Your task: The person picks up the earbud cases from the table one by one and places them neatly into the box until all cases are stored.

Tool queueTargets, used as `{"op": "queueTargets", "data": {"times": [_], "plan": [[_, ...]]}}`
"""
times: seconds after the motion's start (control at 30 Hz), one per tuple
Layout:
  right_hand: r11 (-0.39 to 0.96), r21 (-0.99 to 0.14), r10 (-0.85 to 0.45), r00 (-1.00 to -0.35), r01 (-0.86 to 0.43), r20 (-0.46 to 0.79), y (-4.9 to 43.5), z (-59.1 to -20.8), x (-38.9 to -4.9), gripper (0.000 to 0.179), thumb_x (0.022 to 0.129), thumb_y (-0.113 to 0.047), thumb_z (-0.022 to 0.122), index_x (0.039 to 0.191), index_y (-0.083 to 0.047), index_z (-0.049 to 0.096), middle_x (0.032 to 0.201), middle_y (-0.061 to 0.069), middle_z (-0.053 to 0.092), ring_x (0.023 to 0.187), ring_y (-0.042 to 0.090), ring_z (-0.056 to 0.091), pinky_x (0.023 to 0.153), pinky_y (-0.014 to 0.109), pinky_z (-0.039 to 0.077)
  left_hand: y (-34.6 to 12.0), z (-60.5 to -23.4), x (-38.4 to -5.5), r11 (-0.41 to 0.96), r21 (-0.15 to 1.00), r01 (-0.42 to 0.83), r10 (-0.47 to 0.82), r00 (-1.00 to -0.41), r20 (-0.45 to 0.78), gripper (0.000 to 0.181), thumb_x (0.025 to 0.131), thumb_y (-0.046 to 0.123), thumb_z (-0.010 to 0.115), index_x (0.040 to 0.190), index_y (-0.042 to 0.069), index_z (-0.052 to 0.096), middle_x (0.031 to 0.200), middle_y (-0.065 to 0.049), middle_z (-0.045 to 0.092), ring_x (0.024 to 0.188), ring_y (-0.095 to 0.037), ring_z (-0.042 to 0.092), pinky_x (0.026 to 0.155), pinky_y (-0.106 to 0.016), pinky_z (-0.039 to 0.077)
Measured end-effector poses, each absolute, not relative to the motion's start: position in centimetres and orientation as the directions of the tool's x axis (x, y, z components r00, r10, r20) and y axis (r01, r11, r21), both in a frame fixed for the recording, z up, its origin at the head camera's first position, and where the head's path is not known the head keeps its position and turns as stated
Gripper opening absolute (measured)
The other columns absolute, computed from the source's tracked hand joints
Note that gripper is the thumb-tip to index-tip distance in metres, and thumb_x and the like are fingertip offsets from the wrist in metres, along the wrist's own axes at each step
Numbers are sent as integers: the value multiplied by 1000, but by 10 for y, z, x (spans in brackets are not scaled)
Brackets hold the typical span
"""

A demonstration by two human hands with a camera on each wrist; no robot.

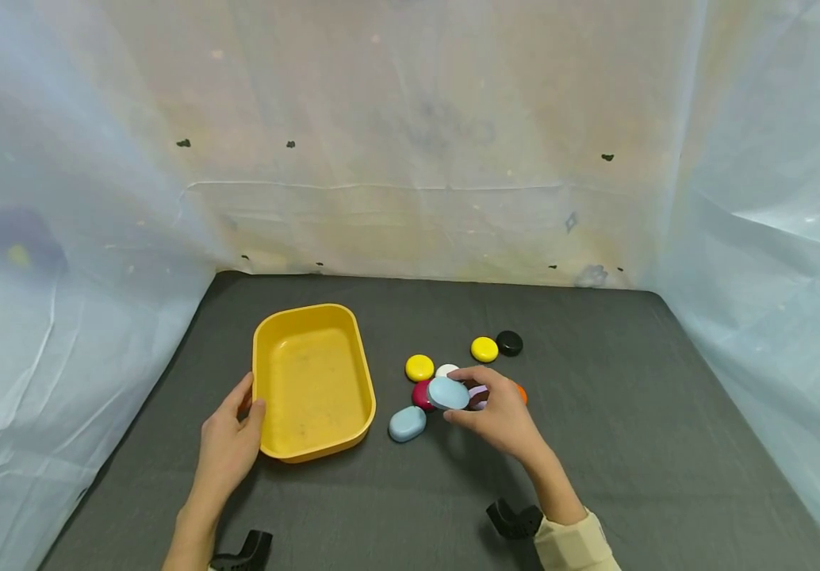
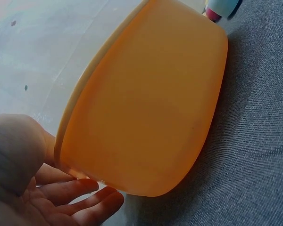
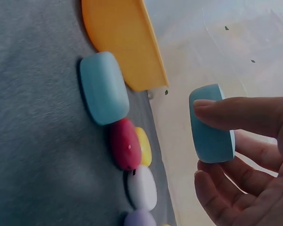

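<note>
My right hand (image 1: pixel 499 412) pinches a light blue rounded oblong piece (image 1: pixel 448 393) between thumb and fingers, raised above the grey cloth. The right wrist view shows the thumb flat along one side of it. A second light blue piece (image 1: pixel 407 424) lies on the cloth to its left. At the left side of a yellow rectangular tub (image 1: pixel 313 381), my left hand (image 1: pixel 231 444) touches the outer wall and rim with thumb and fingers. Its fingers (image 2: pixel 106 202) look loosely bent at the tub's corner in the left wrist view. The tub holds nothing.
Around the right hand lie a dark red piece (image 1: pixel 421 394), a white one (image 1: pixel 446 370), a purple one (image 3: pixel 140 218) and a partly hidden orange one (image 1: pixel 522 394). Two yellow discs and a black disc (image 1: pixel 510 343) sit farther back. Pale sheeting (image 1: pixel 410 222) encloses the table.
</note>
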State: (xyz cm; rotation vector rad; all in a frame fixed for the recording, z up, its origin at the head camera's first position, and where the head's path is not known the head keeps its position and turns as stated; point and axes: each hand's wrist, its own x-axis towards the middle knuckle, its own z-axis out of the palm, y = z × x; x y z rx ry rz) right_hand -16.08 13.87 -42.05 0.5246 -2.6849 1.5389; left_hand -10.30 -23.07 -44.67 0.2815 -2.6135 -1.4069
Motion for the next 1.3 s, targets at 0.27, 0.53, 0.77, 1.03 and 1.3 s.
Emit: {"op": "queueTargets", "data": {"times": [0.27, 0.53, 0.77, 1.03, 1.3], "plan": [[421, -860, -318, -935, -287, 157, 124, -405, -171, 44, 75, -8, 87, 115, -12, 70, 104, 1, 65, 86, 27, 61, 77, 43, 54, -230, -447, -103, 532, 841, -93, -245, -968, 48, 56, 106, 18, 45, 154, -3, 24, 152, -27, 32, 136, -40, 36, 100, -49, 40], [401, -866, -347, -924, -300, 159, 105, -402, -176, 48, 72, -9, 89, 116, -11, 69, 109, 0, 65, 88, 26, 62, 77, 40, 56, -232, -447, -102, 554, 828, -91, -257, -964, 66, 55, 107, 20, 44, 154, -2, 25, 149, -27, 36, 133, -40, 40, 99, -50, 42], [373, -881, -361, -920, -293, 153, 88, -406, -174, 44, 74, -15, 89, 113, -14, 70, 105, 0, 63, 86, 24, 62, 75, 35, 56, -230, -450, -102, 563, 821, -89, -263, -962, 76, 54, 106, 16, 44, 153, -3, 26, 148, -28, 38, 131, -41, 41, 97, -51, 43], [302, -917, -405, -906, -259, 123, 67, -412, -168, 44, 76, -15, 87, 116, -11, 69, 106, 4, 64, 85, 29, 63, 73, 32, 54, -231, -451, -102, 570, 819, -73, -248, -965, 86, 54, 106, 18, 44, 153, -3, 27, 148, -28, 38, 131, -41, 42, 96, -50, 44], [250, -930, -486, -866, -270, 121, 50, -412, -169, 44, 76, -15, 87, 116, -11, 69, 104, 0, 64, 86, 23, 62, 75, 31, 55, -230, -449, -100, 561, 823, -90, -256, -964, 69, 55, 106, 18, 44, 154, -3, 25, 149, -28, 36, 132, -41, 41, 97, -51, 43]]}}
